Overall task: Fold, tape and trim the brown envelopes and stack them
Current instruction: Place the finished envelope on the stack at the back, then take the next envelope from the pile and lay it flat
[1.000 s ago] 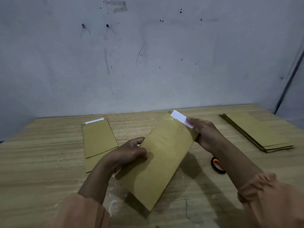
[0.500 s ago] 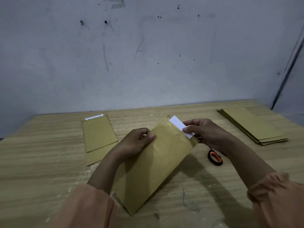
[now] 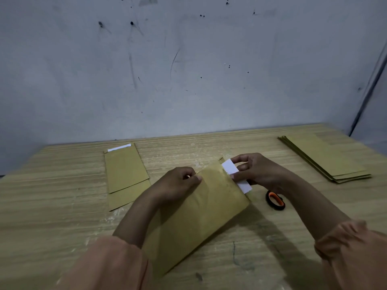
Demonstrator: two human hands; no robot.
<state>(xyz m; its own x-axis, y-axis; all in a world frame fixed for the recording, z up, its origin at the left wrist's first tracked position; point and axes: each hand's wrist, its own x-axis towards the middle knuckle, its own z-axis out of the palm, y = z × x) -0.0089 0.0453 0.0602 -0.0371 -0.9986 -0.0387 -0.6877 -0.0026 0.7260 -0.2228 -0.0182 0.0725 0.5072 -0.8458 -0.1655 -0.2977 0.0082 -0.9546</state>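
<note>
The right hand (image 3: 258,171) pinches the white tape strip (image 3: 236,177) that runs along the far edge of the flat brown paper envelope (image 3: 201,214), thumb under or behind it and fingers curled over its upper end, while the left hand (image 3: 178,185) grips the envelope's left far corner between thumb and curled fingers. The envelope is held between the 2 hands, tilted, its near end low toward the person's sleeves; whether that end touches the pale wooden table (image 3: 62,216) I cannot tell. The strip looks only partly seated, and its lower end pokes past the envelope's edge just below the right-hand pinch. The likely trouble starts there: if the right hand presses before the strip lies square to the edge, the tape may stick crooked or wrinkle, and lifting it again could tear the brown paper. The left grip holds only 1 corner, so the sheet could swing or buckle under the press. Just beyond the right wrist lies the black-and-orange scissors handle (image 3: 276,200), near enough to be nudged by the forearm. Farther right sits a stack of brown envelopes (image 3: 326,159); to the left of the left hand lie 2 overlapping brown envelopes (image 3: 125,174), 1 showing a white strip.
</note>
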